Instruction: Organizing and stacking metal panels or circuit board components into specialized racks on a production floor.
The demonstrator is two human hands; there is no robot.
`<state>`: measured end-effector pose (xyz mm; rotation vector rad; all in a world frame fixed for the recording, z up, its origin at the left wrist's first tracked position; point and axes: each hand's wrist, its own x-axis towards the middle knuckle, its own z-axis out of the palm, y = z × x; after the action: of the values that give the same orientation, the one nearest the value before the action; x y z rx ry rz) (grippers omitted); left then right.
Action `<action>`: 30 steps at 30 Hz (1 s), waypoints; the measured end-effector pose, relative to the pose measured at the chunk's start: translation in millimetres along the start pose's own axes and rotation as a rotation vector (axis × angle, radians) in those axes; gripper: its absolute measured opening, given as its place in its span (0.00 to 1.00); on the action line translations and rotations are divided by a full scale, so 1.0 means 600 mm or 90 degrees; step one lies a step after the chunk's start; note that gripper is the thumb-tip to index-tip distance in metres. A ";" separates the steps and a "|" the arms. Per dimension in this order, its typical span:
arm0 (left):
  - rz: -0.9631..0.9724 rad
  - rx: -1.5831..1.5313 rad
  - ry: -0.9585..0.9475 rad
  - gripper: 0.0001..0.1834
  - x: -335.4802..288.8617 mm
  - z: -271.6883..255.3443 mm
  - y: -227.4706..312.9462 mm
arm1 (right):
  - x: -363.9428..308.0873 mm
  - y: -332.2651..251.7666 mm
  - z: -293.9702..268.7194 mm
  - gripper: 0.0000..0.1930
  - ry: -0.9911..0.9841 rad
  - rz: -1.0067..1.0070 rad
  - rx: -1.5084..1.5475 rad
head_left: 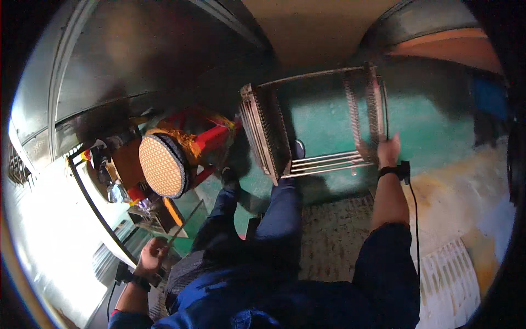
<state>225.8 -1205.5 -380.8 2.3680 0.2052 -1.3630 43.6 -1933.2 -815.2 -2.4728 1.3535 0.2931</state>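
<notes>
A metal rack frame (323,164) with notched side walls and several thin rods stands in front of me, over the green floor. My right hand (389,151) is at its right side, fingers wrapped on the edge of the frame. Low on the left, my left hand (152,255) is closed, apart from the rack. A thin rod (188,222) slants up and to the right from its fingers; its lower end is hidden in the hand. Both wrists wear dark bands with a small box and a cable.
Left of my legs is a stool (163,165) with a round patterned seat and red legs. Beyond it stands a cluttered shelf (123,170). A worn slatted board (334,236) lies by my feet, and a pale ribbed sheet (446,282) is at the lower right.
</notes>
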 end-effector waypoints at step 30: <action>0.236 -0.395 0.030 0.20 0.016 -0.046 -0.181 | -0.618 -0.460 -0.728 0.35 -0.122 -0.271 0.397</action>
<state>218.3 -1096.1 -405.6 1.8047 0.1621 -0.9013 92.6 -1660.3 -243.0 -2.0580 0.6722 -0.0009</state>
